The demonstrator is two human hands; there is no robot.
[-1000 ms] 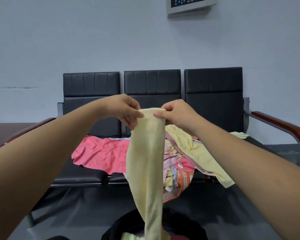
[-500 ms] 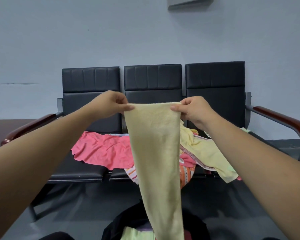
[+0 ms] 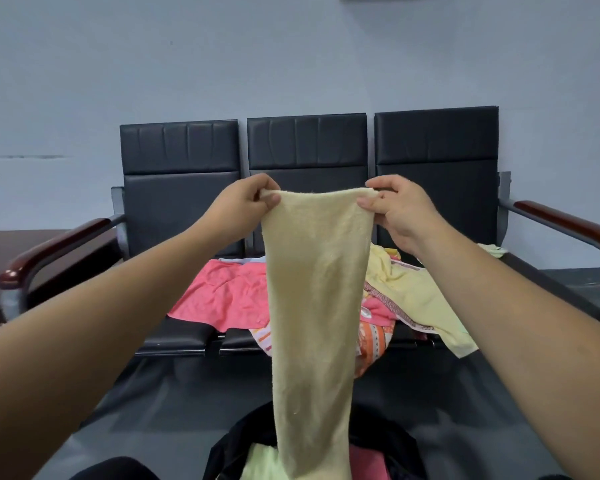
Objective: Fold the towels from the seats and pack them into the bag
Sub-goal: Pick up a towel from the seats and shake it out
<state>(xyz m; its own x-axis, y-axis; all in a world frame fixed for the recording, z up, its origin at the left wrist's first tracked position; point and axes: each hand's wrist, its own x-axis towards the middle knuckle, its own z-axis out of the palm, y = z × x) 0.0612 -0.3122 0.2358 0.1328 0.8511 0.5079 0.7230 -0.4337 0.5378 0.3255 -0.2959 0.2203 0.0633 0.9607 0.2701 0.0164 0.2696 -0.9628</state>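
While the pale yellow towel (image 3: 312, 306) is hanging full length in front of the seats (image 3: 187, 336), the left hand (image 3: 238, 206) and the right hand (image 3: 400, 213) are each pinching one top corner between thumb and bent fingers, keeping the upper edge pulled flat. Holding it this high is probably letting the cloth's own weight straighten it before the next fold. Its lower end is dangling over the open black bag (image 3: 243, 441) at the bottom edge of the view, where a light green towel (image 3: 258, 462) and something pink are already lying inside. Unfolded towels are waiting on the seats: a pink towel (image 3: 222, 296) is spreading toward the front edge of the left and middle cushions, and another yellow towel (image 3: 423, 303) is draping over the front edge further right, beside a patterned orange cloth (image 3: 374, 341).
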